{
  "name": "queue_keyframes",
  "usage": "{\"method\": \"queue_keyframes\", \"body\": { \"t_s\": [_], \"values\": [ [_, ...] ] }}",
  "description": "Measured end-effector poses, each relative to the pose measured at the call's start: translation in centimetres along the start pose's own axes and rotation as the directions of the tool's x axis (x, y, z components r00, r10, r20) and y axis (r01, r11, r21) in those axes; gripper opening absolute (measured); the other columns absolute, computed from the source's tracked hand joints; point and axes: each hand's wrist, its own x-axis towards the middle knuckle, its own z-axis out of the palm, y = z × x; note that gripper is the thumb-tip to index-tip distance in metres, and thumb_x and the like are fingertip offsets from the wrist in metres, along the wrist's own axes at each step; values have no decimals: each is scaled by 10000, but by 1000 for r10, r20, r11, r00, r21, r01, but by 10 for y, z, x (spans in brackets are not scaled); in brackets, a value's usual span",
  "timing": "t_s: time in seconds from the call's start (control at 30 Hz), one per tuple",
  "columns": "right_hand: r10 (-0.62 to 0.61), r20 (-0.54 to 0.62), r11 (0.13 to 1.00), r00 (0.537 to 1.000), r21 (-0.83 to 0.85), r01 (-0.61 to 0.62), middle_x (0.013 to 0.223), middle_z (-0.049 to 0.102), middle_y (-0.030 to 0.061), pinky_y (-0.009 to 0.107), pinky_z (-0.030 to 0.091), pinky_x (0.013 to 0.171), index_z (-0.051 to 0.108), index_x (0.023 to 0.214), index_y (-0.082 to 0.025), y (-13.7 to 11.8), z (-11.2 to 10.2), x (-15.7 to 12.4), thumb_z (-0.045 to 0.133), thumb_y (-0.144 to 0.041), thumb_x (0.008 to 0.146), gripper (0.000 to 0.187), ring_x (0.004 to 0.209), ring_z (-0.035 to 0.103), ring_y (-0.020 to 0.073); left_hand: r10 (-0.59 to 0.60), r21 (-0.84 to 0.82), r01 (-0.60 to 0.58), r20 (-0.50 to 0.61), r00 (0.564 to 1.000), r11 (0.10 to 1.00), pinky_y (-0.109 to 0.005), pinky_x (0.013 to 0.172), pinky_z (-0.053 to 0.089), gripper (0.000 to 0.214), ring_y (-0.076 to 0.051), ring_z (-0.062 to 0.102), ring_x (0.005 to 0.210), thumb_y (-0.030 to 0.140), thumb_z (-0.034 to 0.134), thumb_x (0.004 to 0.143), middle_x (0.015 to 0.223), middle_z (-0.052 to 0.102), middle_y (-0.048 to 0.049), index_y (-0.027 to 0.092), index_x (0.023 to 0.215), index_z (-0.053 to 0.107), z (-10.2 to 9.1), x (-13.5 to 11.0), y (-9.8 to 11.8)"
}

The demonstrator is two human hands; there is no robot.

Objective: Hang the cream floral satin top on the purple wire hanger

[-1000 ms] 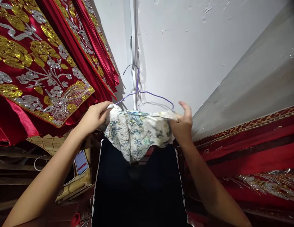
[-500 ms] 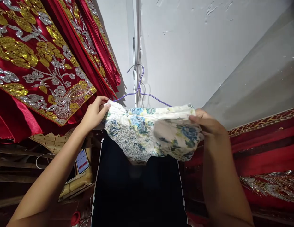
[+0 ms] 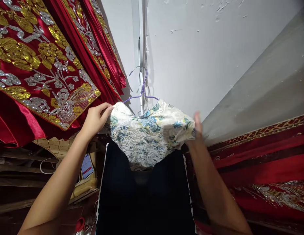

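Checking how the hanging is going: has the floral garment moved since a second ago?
Yes. The floral garment has risen over the purple hanger, hiding most of its wire, and its collar now meets the white wall strip.

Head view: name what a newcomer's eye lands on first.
Hanging red satin cloths with gold and silver sequin flowers fill the upper left. At centre, a white brocade garment with blue-green flowers hangs on a purple wire hanger against the white wall, the left hand pinching its shoulder and the blurred right hand at its other edge.
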Motion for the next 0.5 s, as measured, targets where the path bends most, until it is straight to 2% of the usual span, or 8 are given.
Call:
{"method": "queue_keyframes", "body": {
  "t_s": [0.1, 0.17, 0.23, 0.3, 0.37, 0.4, 0.43, 0.5],
  "values": [
    [131, -8, 970, 991, 210, -126, 707, 657, 67, 349, 523, 578, 712, 888, -201, -14, -15, 4, 588, -780, 776, 602, 725, 674, 265, -19, 15, 20, -53, 998, 1000, -252, 673, 412, 322, -151, 572, 702, 404, 498, 975, 796, 685, -17, 157, 942, 701, 2, 2, -2],
    [159, -86, 955, 983, 266, -131, 673, 640, 36, 317, 507, 541, 698, 848, -209, -27, -17, 5, 742, -639, 737, 447, 670, 657, 235, 6, -1, -6, -124, 992, 1000, -266, 696, 432, 283, -161, 587, 721, 378, 513, 973, 818, 690, -24, 168, 957, 701, 6, 8, 3],
    [153, -214, 943, 965, 323, -78, 621, 604, 20, 311, 505, 537, 680, 781, -204, -38, -19, 5, 766, -567, 750, 374, 622, 633, 211, 70, -18, -77, -236, 969, 997, -298, 801, 466, 234, -189, 623, 846, 347, 537, 969, 926, 708, -47, 187, 999, 705, 8, 16, 13],
    [147, -346, 929, 927, 371, -9, 588, 573, 10, 317, 508, 545, 661, 726, -193, -44, -23, 0, 778, -503, 758, 332, 582, 607, 193, 137, -41, -164, -372, 918, 986, -344, 939, 462, 190, -218, 618, 1017, 321, 573, 959, 1050, 700, -71, 205, 1027, 707, 9, 19, 26],
    [141, -427, 921, 893, 388, 40, 580, 560, 6, 314, 497, 532, 653, 700, -186, -45, -31, -14, 784, -464, 767, 314, 545, 579, 175, 143, -124, -221, -454, 879, 967, -373, 1002, 446, 171, -228, 597, 1091, 319, 602, 952, 1099, 681, -85, 209, 1027, 710, 8, 15, 41],
    [135, -434, 921, 891, 387, 49, 581, 558, 4, 305, 480, 510, 655, 701, -186, -44, -35, -24, 783, -455, 774, 307, 526, 562, 165, 113, -212, -225, -441, 890, 951, -374, 995, 454, 176, -225, 601, 1079, 329, 614, 949, 1093, 679, -87, 205, 1026, 712, 9, 11, 49],
    [130, -414, 922, 901, 384, 43, 582, 557, 0, 294, 458, 483, 662, 711, -189, -43, -37, -36, 776, -456, 785, 300, 507, 543, 157, 70, -335, -205, -374, 925, 919, -369, 972, 469, 190, -219, 614, 1046, 345, 625, 945, 1076, 684, -86, 199, 1030, 713, 10, 5, 57],
    [106, -270, 938, 957, 348, -6, 591, 570, -10, 274, 417, 444, 688, 751, -202, -44, -36, -60, 762, -451, 805, 265, 488, 518, 146, -16, -634, -50, -99, 995, 772, -354, 913, 503, 251, -206, 644, 966, 392, 627, 944, 1036, 700, -90, 178, 1044, 711, 14, -6, 74]
  ]
}}
